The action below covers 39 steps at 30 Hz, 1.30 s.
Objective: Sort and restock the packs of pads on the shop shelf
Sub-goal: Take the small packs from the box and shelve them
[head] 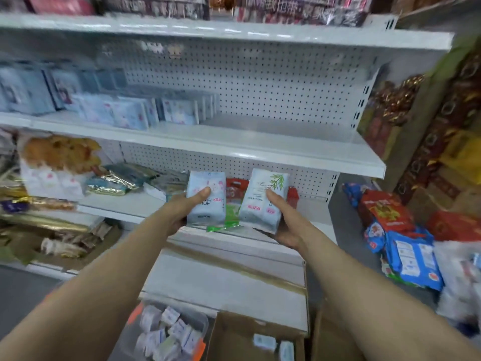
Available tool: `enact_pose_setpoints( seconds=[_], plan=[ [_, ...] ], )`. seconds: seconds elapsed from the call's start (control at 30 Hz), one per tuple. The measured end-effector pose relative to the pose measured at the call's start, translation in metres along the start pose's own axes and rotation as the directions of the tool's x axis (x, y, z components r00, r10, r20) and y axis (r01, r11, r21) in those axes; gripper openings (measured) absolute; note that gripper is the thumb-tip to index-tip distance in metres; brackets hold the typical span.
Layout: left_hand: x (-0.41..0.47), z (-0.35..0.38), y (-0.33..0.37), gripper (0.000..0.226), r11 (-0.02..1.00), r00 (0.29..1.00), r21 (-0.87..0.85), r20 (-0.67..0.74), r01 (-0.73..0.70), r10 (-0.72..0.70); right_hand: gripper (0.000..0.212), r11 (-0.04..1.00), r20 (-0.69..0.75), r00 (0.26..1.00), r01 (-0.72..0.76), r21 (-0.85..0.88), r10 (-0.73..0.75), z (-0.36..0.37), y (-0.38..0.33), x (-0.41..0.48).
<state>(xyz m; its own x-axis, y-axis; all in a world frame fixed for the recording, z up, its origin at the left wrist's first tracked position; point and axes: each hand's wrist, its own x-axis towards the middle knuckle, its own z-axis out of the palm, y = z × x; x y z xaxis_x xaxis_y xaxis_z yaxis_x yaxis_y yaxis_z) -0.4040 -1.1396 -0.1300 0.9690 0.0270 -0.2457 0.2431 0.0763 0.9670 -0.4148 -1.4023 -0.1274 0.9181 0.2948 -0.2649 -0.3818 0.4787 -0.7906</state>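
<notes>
**A:** Where does the stock go?

**B:** Up, I'd say. The white metal middle shelf [260, 144] with its pegboard back is the mark. Its right stretch lies bare, and a row of pale blue pad packs [130, 113] stands on its left stretch.

**A:** And under it?

**B:** An open brown cardboard box [229, 272] sits below that shelf, on the person's side. A heap of bright blue packets [411, 259] lies below and beyond its right end.

**A:** The packs in hand?

**B:** Two, both just under the shelf's front lip, near its middle. The left hand [179, 212] grips a pale blue soft pack with pink print [208, 204]. The right hand [286, 227] grips a whitish soft pack with a green leaf sprig [263, 201]. Each thumb lies across the pack's front, with the fingers hidden behind it. Both packs stand on end, long axis roughly upright.

**A:** Which is nearer the gap?

**B:** The right one, I judge, since the bare stretch lies up and to its right. The lip overhangs both hands, so they would need to come outward before lifting. A small red and green pouch [234, 201] stands under the shelf too, behind and between the two packs
</notes>
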Motion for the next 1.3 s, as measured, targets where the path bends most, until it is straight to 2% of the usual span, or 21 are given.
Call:
enact_pose_setpoints(
  seconds=[0.2, 0.3, 0.33, 0.43, 0.47, 0.57, 0.7, 0.83, 0.9, 0.97, 1.07, 1.2, 1.3],
  plan=[
    [0.016, -0.043, 0.064, 0.066, 0.990, 0.988, 0.000, -0.055, -0.143, 0.142, 0.063, 0.995, 0.124, 0.988, 0.086, 0.051, -0.092, 0.066, -0.043, 0.035],
    [0.041, -0.071, 0.091, 0.063, 0.985, 0.984, 0.024, -0.045, -0.173, 0.173, 0.061, 0.991, 0.107, 0.986, 0.128, 0.035, -0.132, 0.100, -0.053, 0.066],
    [0.052, -0.083, 0.100, 0.066, 0.983, 0.982, 0.026, -0.042, -0.184, 0.185, 0.060, 0.988, 0.092, 0.984, 0.148, 0.036, -0.151, 0.111, -0.056, 0.078],
    [0.090, -0.121, 0.129, 0.099, 0.979, 0.980, 0.051, 0.019, -0.197, 0.196, 0.057, 0.983, 0.049, 0.982, 0.180, 0.040, -0.181, 0.147, -0.065, 0.114],
    [0.103, -0.133, 0.137, 0.104, 0.979, 0.980, 0.072, 0.053, -0.193, 0.190, 0.055, 0.982, 0.033, 0.982, 0.184, 0.035, -0.185, 0.157, -0.067, 0.126],
    [0.138, -0.166, 0.158, 0.099, 0.974, 0.982, 0.163, 0.136, -0.156, 0.134, 0.060, 0.978, -0.002, 0.979, 0.204, 0.041, -0.204, 0.183, -0.074, 0.161],
    [0.176, -0.197, 0.184, 0.117, 0.960, 0.968, 0.265, 0.252, -0.091, 0.023, 0.058, 0.973, -0.020, 0.974, 0.226, 0.042, -0.225, 0.211, -0.080, 0.198],
    [0.204, -0.210, 0.199, 0.104, 0.926, 0.930, 0.371, 0.360, -0.069, -0.074, 0.056, 0.960, -0.106, 0.954, 0.275, -0.045, -0.279, 0.222, -0.084, 0.222],
    [0.215, -0.212, 0.201, 0.116, 0.911, 0.912, 0.406, 0.397, -0.075, -0.102, 0.051, 0.957, -0.153, 0.945, 0.286, -0.043, -0.289, 0.221, -0.085, 0.230],
    [0.222, -0.213, 0.201, 0.120, 0.903, 0.895, 0.423, 0.427, -0.074, -0.127, 0.047, 0.960, -0.166, 0.945, 0.280, -0.033, -0.281, 0.216, -0.083, 0.236],
    [0.228, -0.216, 0.206, 0.119, 0.888, 0.878, 0.453, 0.452, -0.074, -0.157, 0.056, 0.963, -0.133, 0.954, 0.265, -0.051, -0.270, 0.211, -0.081, 0.243],
    [0.226, -0.218, 0.209, 0.119, 0.870, 0.859, 0.487, 0.476, -0.082, -0.186, 0.053, 0.954, -0.190, 0.935, 0.293, -0.056, -0.298, 0.209, -0.082, 0.248],
    [0.225, -0.216, 0.209, 0.118, 0.865, 0.854, 0.495, 0.481, -0.081, -0.196, 0.059, 0.957, -0.202, 0.938, 0.255, -0.141, -0.280, 0.211, -0.087, 0.246]
  ],
)
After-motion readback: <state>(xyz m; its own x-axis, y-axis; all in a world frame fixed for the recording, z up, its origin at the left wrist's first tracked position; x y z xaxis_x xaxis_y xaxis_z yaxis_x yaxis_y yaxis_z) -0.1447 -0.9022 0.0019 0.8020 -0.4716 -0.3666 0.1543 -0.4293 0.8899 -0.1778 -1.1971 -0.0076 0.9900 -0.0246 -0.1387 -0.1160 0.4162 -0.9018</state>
